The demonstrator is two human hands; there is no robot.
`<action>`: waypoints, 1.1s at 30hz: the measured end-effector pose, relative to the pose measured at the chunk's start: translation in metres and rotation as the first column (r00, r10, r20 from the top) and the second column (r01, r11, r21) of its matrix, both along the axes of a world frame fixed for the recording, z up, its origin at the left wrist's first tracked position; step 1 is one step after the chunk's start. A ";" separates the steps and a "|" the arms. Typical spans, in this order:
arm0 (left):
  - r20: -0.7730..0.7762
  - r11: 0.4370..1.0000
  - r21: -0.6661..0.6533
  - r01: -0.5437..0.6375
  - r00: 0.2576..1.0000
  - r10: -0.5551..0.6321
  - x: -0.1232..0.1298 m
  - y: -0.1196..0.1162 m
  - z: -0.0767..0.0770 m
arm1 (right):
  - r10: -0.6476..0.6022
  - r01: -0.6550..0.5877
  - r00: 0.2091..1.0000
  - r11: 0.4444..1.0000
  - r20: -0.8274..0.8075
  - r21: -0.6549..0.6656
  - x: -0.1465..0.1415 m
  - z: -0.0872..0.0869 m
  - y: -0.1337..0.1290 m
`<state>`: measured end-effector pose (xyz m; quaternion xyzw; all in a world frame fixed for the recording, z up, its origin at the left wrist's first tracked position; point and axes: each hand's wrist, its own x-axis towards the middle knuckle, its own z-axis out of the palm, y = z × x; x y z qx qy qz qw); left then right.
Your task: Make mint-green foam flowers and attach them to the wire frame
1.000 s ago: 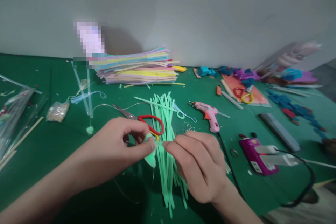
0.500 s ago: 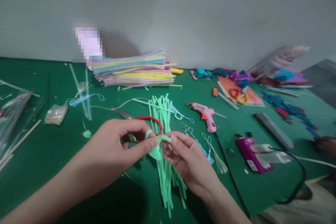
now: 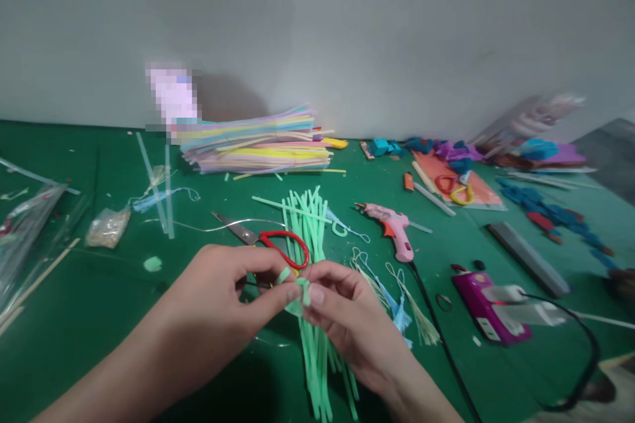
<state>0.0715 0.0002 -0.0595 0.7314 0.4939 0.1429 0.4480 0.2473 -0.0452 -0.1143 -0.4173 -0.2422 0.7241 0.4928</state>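
Thumb and fingers of my left hand (image 3: 248,294) pinch a small light green fuzzy piece (image 3: 296,304). My right hand (image 3: 342,310) is closed on the same piece from the right, its thumb and index finger at a short curled green end. Both hands are above a bundle of light green pipe cleaners (image 3: 312,231) lying on the green table. Just behind my fingers are red-handled scissors (image 3: 253,236), partly hidden by my left hand. A thin clear wire curves past the scissors.
Behind lies a bundle of pastel pipe cleaners (image 3: 258,145). A pink glue gun (image 3: 391,225), its cord, tassels (image 3: 397,304), a magenta power strip (image 3: 489,310) and a grey block (image 3: 528,258) are on the right. At left are a bead bag (image 3: 108,228) and plastic bags (image 3: 24,244).
Both hands have come lower in the view with the green piece, whose right end now curls downward. The table items also appear slightly lower, and more of the scissors shows.
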 end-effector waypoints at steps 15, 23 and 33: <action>0.007 0.999 -0.028 -0.028 1.000 0.029 0.003 -0.001 -0.005 | -0.203 0.104 0.939 0.937 0.276 0.333 -0.006 0.000 -0.003; 0.113 0.992 -0.103 -0.070 0.990 0.081 0.003 0.000 -0.013 | -0.231 0.090 0.910 0.921 0.345 0.378 -0.009 -0.004 0.000; 0.067 0.998 -0.063 0.009 0.998 -0.005 0.004 0.000 -0.008 | -0.100 0.004 0.948 0.953 0.301 0.303 0.002 -0.011 0.002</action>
